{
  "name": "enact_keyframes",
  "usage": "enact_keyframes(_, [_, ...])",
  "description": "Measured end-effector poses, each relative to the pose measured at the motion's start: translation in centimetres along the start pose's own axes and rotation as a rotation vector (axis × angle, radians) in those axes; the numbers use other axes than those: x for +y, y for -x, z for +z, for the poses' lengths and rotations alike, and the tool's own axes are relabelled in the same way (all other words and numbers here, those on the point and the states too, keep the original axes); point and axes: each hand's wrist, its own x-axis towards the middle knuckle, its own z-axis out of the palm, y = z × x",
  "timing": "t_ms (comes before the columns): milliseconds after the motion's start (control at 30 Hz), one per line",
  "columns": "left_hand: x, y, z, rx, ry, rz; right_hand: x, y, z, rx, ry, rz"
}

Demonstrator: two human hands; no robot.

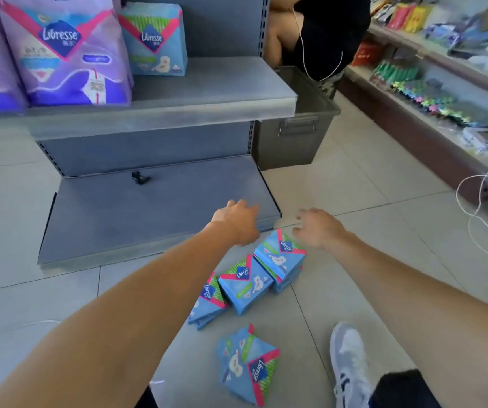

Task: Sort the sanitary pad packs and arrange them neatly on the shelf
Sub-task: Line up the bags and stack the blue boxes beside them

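Note:
Several small blue pad packs lie on the tiled floor: a stacked one (280, 254) nearest my hands, a middle one (244, 285), one leaning at the left (207, 303), and a loose one (247, 362) closer to me. My left hand (238, 220) hovers over the front corner of the grey bottom shelf (137, 219), fingers apart, holding nothing. My right hand (317, 226) hangs just above and right of the stacked pack, fingers spread and empty. On the upper shelf (195, 95) stand large purple packs (66, 51) and one blue pack (154, 39).
A grey metal bin (295, 128) stands right of the shelf unit, with a person in black (325, 33) behind it. A counter with coloured goods (431, 92) runs along the right. White cables (484, 201) trail on the floor. My shoe (350, 360) is at the lower right.

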Motion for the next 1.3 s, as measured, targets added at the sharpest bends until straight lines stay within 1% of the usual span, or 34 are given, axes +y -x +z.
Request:
enact_keyframes(100, [0.4,-2.5,4.7,-0.067,0.026,-0.004,1.1,-1.6,4.7,-0.051,-0.126,0.118])
enact_keyframes(200, [1.0,-4.8,9.3,-0.174,0.033,-0.003,2.9,-2.4,10.0,-0.131,-0.363,0.267])
enact_keyframes(267, [1.4,-5.7,11.5,-0.235,0.047,-0.013,3.8,-2.5,12.4,-0.175,-0.537,0.418])
enact_keyframes(367, [2.2,-7.6,13.6,-0.257,0.151,-0.052,4.7,-3.8,14.7,-0.243,-0.792,0.63])
enact_keyframes(467, [2.9,-9.1,14.6,-0.237,0.227,-0.059,4.9,-5.0,15.6,-0.263,-1.004,0.728])
enact_keyframes(600, [3.6,-9.6,15.3,-0.184,0.211,-0.051,5.0,-6.5,16.5,-0.178,-1.184,0.705])
enact_keyframes(667, [3.6,-9.3,15.5,-0.177,0.211,-0.05,5.4,-6.7,16.6,-0.143,-1.226,0.704])
enact_keyframes(733, [3.4,-8.9,15.6,-0.191,0.201,-0.049,6.0,-6.4,16.3,-0.171,-1.303,0.698])
enact_keyframes(800, [3.2,-8.9,15.8,-0.209,0.183,-0.037,7.0,-6.0,15.6,-0.239,-1.384,0.682])
enact_keyframes(867, [2.8,-9.5,15.9,-0.215,0.176,-0.034,8.4,-5.6,15.1,-0.27,-1.381,0.676])
enact_keyframes(967, [2.3,-11.0,16.1,-0.224,0.183,-0.077,11.3,-4.5,14.6,-0.249,-1.347,0.667])
enact_keyframes(1133, [2.6,-13.2,16.9,-0.31,0.231,-0.108,16.8,-2.0,14.1,-0.199,-1.334,0.675])
enact_keyframes(1300, [3.7,-13.9,17.8,-0.315,0.222,-0.113,19.1,-0.6,14.6,-0.194,-1.353,0.691])
